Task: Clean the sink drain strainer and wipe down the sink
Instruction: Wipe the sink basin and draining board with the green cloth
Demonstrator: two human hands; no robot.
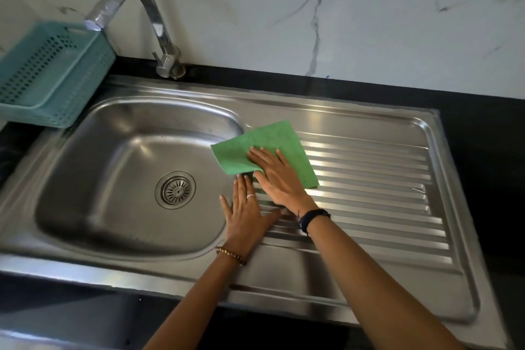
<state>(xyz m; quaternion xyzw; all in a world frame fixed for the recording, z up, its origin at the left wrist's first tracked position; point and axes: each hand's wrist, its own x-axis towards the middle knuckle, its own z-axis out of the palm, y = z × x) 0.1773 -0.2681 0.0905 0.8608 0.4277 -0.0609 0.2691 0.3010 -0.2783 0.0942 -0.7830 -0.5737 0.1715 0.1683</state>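
A stainless steel sink (pixel 85 167) fills the middle of the view, with a ribbed drainboard (pixel 383 179) on its right. The round drain strainer (pixel 175 190) sits in the basin floor. A green cloth (pixel 272 145) lies spread over the basin's right rim and the drainboard's left end. My right hand (pixel 277 176) presses flat on the cloth with straight fingers. My left hand (pixel 245 214) rests flat on the rim just below it, fingers spread, holding nothing.
A curved metal faucet (pixel 159 28) rises behind the basin, its spout pointing left. A teal perforated plastic basket (pixel 54 77) stands at the basin's back left corner. Black countertop (pixel 488 150) surrounds the sink, with a marbled white wall (pixel 312 8) behind.
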